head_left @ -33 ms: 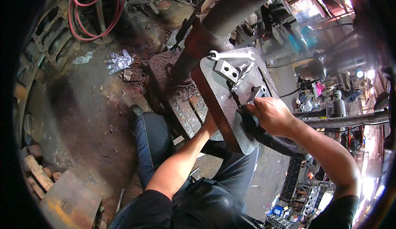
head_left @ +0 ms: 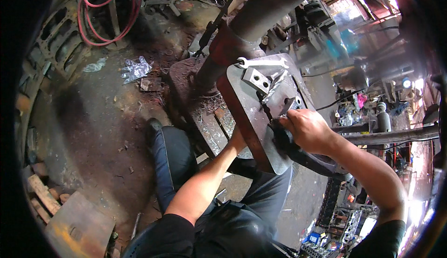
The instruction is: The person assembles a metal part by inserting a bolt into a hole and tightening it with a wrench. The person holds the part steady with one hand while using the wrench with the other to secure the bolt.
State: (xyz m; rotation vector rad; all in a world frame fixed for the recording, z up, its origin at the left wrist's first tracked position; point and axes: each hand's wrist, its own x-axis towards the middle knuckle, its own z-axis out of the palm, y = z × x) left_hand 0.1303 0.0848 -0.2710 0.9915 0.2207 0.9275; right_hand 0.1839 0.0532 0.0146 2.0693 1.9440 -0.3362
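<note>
A tilted drill press table [head_left: 240, 100] stands in front of me, its rust-red side toward my left. My right hand [head_left: 307, 130] is closed over its right part, fingers curled beside a small metal piece with a hole [head_left: 292, 103]; what they grip is hidden. Below that hand lies a dark, thick metal arm [head_left: 309, 158]. My left hand [head_left: 238, 140] reaches under the table, and its fingers are out of sight. On the table rest an open-ended wrench [head_left: 263, 63], a metal block with two holes [head_left: 256, 80] and a twist drill bit [head_left: 276, 87].
A thick steel column [head_left: 265, 11] rises behind the table from a base [head_left: 205, 123] strewn with metal shavings. A red hose [head_left: 81, 25] hangs at the far left. Crumpled plastic [head_left: 136, 69] lies on the floor. Engine parts [head_left: 349, 225] crowd the lower right.
</note>
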